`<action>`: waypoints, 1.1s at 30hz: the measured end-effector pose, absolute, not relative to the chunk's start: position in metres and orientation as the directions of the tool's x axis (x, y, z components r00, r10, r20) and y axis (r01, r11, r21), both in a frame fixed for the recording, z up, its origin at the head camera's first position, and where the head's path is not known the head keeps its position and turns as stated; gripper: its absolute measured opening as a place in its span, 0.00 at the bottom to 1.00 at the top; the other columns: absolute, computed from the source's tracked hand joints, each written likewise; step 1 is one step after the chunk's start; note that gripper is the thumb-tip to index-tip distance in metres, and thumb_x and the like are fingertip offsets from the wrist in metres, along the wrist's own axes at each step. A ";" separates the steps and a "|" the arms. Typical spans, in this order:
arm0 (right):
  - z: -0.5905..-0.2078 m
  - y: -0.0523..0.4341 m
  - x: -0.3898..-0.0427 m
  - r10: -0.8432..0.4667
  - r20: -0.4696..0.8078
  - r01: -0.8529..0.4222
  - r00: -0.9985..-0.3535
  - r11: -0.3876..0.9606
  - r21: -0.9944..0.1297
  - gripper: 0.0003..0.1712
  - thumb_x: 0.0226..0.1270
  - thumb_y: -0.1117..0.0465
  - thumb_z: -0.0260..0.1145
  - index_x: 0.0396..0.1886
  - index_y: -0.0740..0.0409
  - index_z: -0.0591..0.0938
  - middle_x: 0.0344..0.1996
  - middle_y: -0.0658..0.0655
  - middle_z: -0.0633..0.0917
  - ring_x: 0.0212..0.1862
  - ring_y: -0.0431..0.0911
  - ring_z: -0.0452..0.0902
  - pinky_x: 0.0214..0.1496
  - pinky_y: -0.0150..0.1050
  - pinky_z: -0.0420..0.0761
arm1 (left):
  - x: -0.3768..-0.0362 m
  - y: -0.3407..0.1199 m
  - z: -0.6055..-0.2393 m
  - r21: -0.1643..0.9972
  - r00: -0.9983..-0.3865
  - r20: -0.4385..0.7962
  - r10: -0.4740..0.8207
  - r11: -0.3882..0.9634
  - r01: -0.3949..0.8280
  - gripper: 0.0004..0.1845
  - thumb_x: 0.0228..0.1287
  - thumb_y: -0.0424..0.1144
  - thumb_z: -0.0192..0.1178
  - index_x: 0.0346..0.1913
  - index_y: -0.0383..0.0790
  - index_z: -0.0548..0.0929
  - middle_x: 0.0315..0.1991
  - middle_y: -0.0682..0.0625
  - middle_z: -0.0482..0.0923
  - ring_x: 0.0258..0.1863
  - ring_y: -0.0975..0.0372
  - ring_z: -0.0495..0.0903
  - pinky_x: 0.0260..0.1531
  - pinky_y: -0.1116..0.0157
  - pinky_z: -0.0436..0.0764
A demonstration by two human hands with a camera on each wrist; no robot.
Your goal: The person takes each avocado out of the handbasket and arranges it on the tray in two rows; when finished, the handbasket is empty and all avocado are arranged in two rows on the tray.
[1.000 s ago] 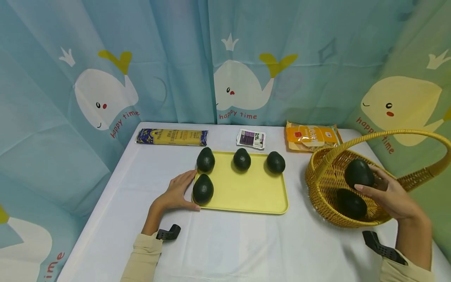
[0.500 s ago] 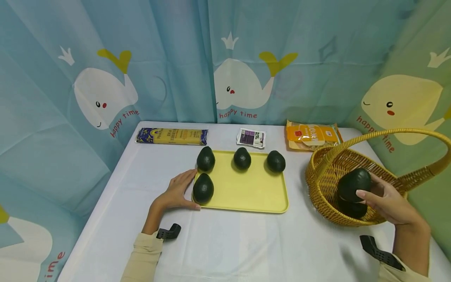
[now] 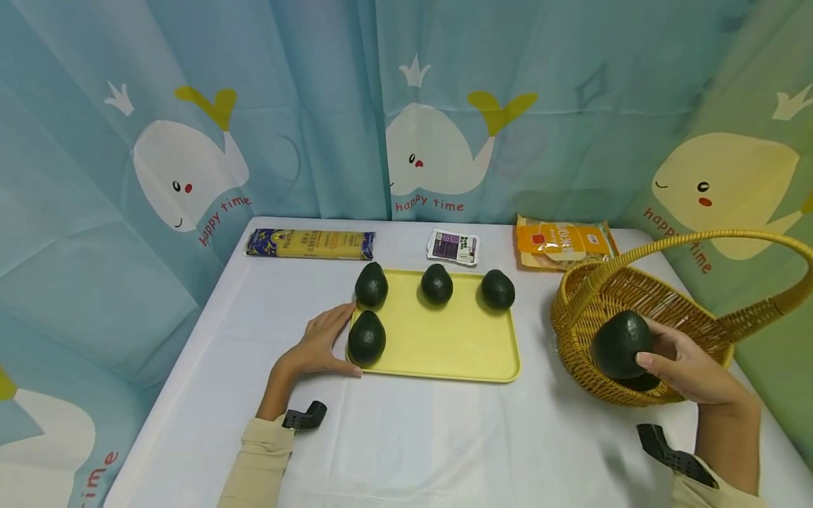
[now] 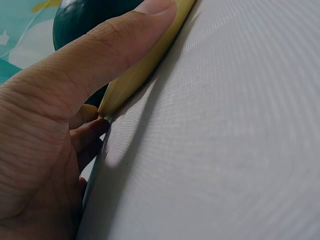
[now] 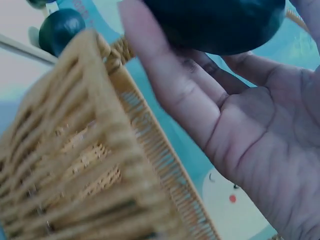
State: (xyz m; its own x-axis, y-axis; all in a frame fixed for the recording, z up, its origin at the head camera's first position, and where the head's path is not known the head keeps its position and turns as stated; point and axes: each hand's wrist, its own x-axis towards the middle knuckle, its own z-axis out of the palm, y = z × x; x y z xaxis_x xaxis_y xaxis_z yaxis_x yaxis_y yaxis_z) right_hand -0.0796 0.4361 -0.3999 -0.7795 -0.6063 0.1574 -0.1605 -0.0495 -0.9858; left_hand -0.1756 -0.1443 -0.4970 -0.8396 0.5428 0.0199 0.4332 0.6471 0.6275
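My right hand (image 3: pixel 692 363) grips a dark green avocado (image 3: pixel 616 343) above the wicker basket (image 3: pixel 641 286). Beneath it a second avocado (image 3: pixel 641 382) lies in the basket, mostly hidden. In the right wrist view the held avocado (image 5: pixel 220 22) is between thumb and fingers, with the basket rim (image 5: pixel 120 140) beside the hand. At the left end of the yellow tray (image 3: pixel 451 342), my left hand (image 3: pixel 317 343) holds the near corner, thumb along the front rim and fingers at the side. Several avocados sit on the tray, the nearest one (image 3: pixel 366 338) right by that hand.
Along the back of the white table lie a long yellow-and-blue packet (image 3: pixel 311 244), a small white-and-purple packet (image 3: pixel 453 248) and an orange bag (image 3: pixel 565 244). The basket's tall handle (image 3: pixel 718 237) arches over its opening. A blue whale-print curtain (image 3: pixel 330 106) stands behind.
My right hand has moved left and slightly nearer with the avocado, from the basket's right part towards its front left. My left hand and the tray have stayed put.
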 end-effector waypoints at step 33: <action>-0.403 0.300 -0.130 -0.537 -0.303 0.153 -0.787 0.306 -0.940 0.40 0.75 0.60 0.56 0.73 0.79 0.48 0.61 0.70 0.72 0.52 0.43 0.81 0.49 0.42 0.85 | -0.176 -0.145 -0.498 0.618 -0.837 0.031 0.546 0.647 0.446 0.68 0.34 0.62 0.78 0.77 0.39 0.52 0.77 0.40 0.52 0.76 0.44 0.51 0.69 0.39 0.53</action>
State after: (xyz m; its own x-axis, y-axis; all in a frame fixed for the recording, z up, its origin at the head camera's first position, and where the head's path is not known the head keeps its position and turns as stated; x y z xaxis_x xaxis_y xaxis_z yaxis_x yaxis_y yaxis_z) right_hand -0.1301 0.2997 -0.4033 -0.7871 -0.5373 -0.3030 0.1530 0.3058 -0.9397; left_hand -0.1765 -0.1452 -0.4981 -0.8370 0.5462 0.0315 0.4457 0.6474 0.6182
